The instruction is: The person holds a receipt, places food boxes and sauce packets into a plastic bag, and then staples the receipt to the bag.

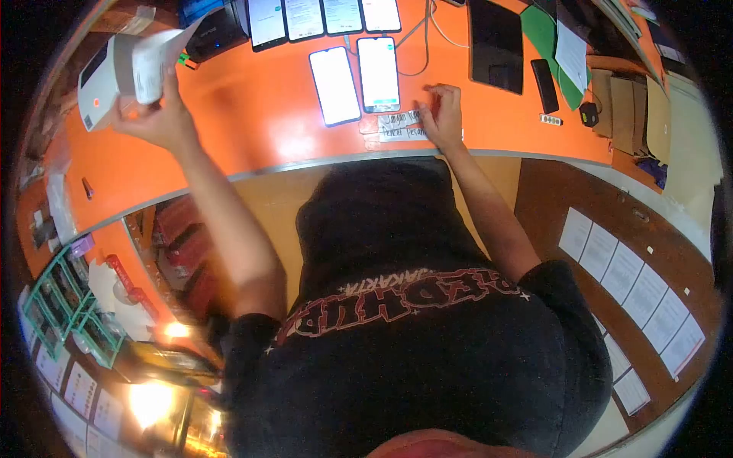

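Paper slip [156,65] gripped by left hand [156,114] at label printer [103,80]; right hand [441,114], fingers curled, pressed on printed labels [401,126] right of printer; slip prob. tears if yanked.

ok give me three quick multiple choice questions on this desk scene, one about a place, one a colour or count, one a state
1. Where does the right hand rest?
A. on the white printed paper slips at the desk edge
B. on the black tablet
C. on the green sheet

2. What colour is the desk top?
A. white
B. orange
C. blue

3. What state are the two smartphones lying side by side in?
A. screens lit
B. screens dark
C. face down

Answers:
1 A, its fingers touch the slips.
2 B, the bare surface is orange.
3 A, both screens glow white.

The left hand holds curled white paper at the small white label printer.
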Demonstrator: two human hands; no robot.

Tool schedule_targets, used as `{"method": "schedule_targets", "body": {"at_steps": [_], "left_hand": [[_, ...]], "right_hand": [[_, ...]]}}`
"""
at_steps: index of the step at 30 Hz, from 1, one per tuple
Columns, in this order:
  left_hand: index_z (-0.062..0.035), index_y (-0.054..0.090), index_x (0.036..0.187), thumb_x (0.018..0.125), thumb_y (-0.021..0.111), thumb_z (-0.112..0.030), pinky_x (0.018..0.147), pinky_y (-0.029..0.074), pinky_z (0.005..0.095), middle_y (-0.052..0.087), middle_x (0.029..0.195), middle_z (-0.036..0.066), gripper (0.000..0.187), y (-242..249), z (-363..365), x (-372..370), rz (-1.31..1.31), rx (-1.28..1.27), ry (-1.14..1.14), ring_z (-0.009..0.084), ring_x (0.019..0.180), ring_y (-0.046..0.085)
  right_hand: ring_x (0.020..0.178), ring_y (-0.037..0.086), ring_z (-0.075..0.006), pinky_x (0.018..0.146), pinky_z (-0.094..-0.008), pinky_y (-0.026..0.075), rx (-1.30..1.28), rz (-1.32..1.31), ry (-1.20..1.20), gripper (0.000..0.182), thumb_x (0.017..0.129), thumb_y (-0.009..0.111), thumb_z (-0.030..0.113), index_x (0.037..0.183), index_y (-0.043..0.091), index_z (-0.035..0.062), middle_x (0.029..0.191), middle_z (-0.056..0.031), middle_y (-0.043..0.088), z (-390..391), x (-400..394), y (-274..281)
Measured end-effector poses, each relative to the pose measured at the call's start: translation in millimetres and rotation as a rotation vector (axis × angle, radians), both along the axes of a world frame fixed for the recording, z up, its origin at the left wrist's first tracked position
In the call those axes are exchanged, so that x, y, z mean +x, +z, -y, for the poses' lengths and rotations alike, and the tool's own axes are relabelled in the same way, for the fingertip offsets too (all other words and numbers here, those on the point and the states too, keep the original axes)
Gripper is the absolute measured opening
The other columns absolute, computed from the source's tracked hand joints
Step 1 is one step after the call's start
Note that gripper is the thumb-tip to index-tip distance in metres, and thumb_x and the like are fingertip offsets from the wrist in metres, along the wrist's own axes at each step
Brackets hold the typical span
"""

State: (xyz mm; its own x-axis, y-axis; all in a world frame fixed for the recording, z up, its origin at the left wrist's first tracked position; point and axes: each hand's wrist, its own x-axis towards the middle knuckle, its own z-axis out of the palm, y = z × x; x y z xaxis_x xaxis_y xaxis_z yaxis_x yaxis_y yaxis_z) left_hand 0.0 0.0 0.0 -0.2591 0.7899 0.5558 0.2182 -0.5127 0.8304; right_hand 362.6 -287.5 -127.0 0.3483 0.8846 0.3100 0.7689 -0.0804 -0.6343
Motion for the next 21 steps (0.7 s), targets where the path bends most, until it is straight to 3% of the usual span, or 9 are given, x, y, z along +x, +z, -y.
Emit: {"method": "schedule_targets", "body": {"at_steps": [1, 3, 5, 6, 9, 12, 15, 18, 21], "left_hand": [[-0.0034, 0.041, 0.132, 0.084, 0.074, 0.002, 0.084, 0.057, 0.0409, 0.055, 0.123, 0.017, 0.059, -17, 13, 11, 0.089, 0.048, 0.142, 0.0308, 0.104, 0.064], [-0.0039, 0.048, 0.118, 0.076, 0.081, -0.007, 0.065, 0.053, 0.0330, 0.058, 0.095, 0.010, 0.054, -84, 48, 42, -0.608, -0.268, -0.033, 0.0192, 0.080, 0.064], [-0.0050, 0.050, 0.114, 0.076, 0.080, -0.011, 0.067, 0.050, 0.0342, 0.059, 0.085, 0.008, 0.048, -76, 113, 91, -0.327, -0.487, -0.253, 0.0196, 0.071, 0.060], [-0.0047, 0.049, 0.116, 0.076, 0.080, -0.010, 0.071, 0.051, 0.0347, 0.059, 0.094, 0.009, 0.052, -86, 124, 96, -0.205, -0.504, -0.254, 0.0195, 0.087, 0.063], [-0.0056, 0.045, 0.120, 0.077, 0.078, -0.003, 0.074, 0.052, 0.0349, 0.056, 0.107, 0.011, 0.054, -74, 149, 98, -0.323, -0.308, -0.220, 0.0197, 0.106, 0.061], [-0.0043, 0.035, 0.126, 0.085, 0.069, 0.004, 0.083, 0.051, 0.0295, 0.058, 0.112, 0.013, 0.054, -49, 183, 78, -0.186, -0.497, -0.683, 0.0211, 0.099, 0.064], [-0.0036, 0.039, 0.125, 0.083, 0.069, 0.009, 0.075, 0.052, 0.0277, 0.050, 0.114, 0.012, 0.054, -13, 222, 67, 0.135, -0.766, -0.864, 0.0176, 0.111, 0.057], [-0.0061, 0.029, 0.132, 0.085, 0.064, 0.012, 0.087, 0.051, 0.0304, 0.060, 0.113, 0.017, 0.062, -17, 237, 55, -0.107, -0.845, -0.954, 0.0205, 0.102, 0.064], [-0.0056, 0.028, 0.132, 0.085, 0.066, 0.010, 0.087, 0.051, 0.0309, 0.062, 0.111, 0.017, 0.062, -22, 251, 61, 0.122, -0.784, -0.912, 0.0209, 0.103, 0.065]], "right_hand": [[0.108, 0.052, -0.0359, 0.090, -0.0438, 0.045, 0.004, 0.031, 0.004, 0.040, 0.086, 0.071, 0.024, 0.115, 0.059, 0.0006, 0.110, -0.0200, 0.052, 1, 1, 0], [0.107, 0.052, -0.0356, 0.089, -0.0428, 0.046, 0.028, 0.048, 0.000, 0.039, 0.086, 0.071, 0.024, 0.115, 0.059, 0.0002, 0.110, -0.0201, 0.052, -11, 7, -1], [0.106, 0.052, -0.0358, 0.089, -0.0427, 0.046, 0.005, -0.028, -0.011, 0.039, 0.085, 0.071, 0.023, 0.114, 0.058, -0.0001, 0.110, -0.0201, 0.052, -5, 1, 4], [0.106, 0.052, -0.0358, 0.089, -0.0430, 0.045, 0.022, -0.020, -0.007, 0.038, 0.085, 0.071, 0.022, 0.114, 0.058, -0.0001, 0.110, -0.0200, 0.052, -9, 1, 5], [0.106, 0.051, -0.0353, 0.090, -0.0438, 0.045, 0.073, -0.041, -0.013, 0.036, 0.086, 0.070, 0.018, 0.114, 0.058, -0.0002, 0.111, -0.0200, 0.051, 1, -7, 16], [0.113, 0.051, -0.0331, 0.095, -0.0425, 0.043, 0.092, -0.234, 0.136, 0.042, 0.087, 0.065, 0.017, 0.123, 0.054, -0.0015, 0.118, -0.0198, 0.050, 3, -37, 58], [0.129, 0.046, -0.0232, 0.105, -0.0403, 0.041, -0.389, -1.252, 0.341, 0.050, 0.093, 0.062, 0.020, 0.136, 0.049, -0.0022, 0.138, -0.0153, 0.051, 11, -85, 96], [0.122, 0.054, -0.0199, 0.100, -0.0365, 0.045, -0.584, -1.176, 0.422, 0.044, 0.095, 0.062, 0.013, 0.135, 0.051, 0.0001, 0.132, -0.0129, 0.058, -3, -108, 133], [0.118, 0.058, -0.0207, 0.098, -0.0356, 0.049, -0.650, -1.343, 0.269, 0.044, 0.094, 0.062, 0.007, 0.136, 0.050, 0.0014, 0.129, -0.0119, 0.060, -14, -109, 143]]}}
